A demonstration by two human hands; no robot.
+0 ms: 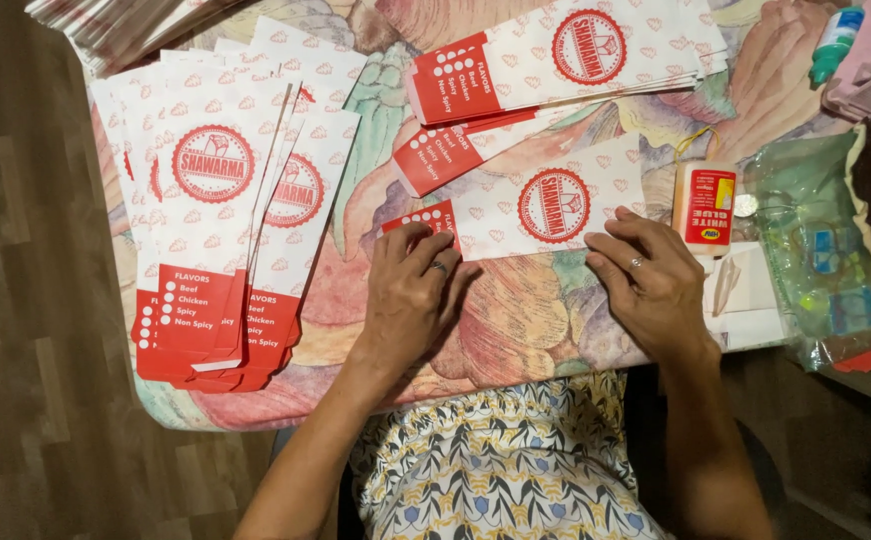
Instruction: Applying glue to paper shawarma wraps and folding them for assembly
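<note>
— Table [396,100] first: what covers it beyond the hands?

— Flowered cloth, with a big fanned pile of red-and-white paper sleeves [218,230] well out past the left hand [411,300], and another stack of sleeves [566,60] far ahead of both hands.

— And under the hands?

— One sleeve [526,212] lies flat crosswise. The left hand presses its red end, fingers bent and close together, gripping nothing. The right hand [651,285] lies flat on the other end, fingers spread a little.

— Anything smaller?

— A clear plastic bag [816,250] out beyond the right hand, and a small glue bottle [704,205] just ahead of its fingertips.
</note>
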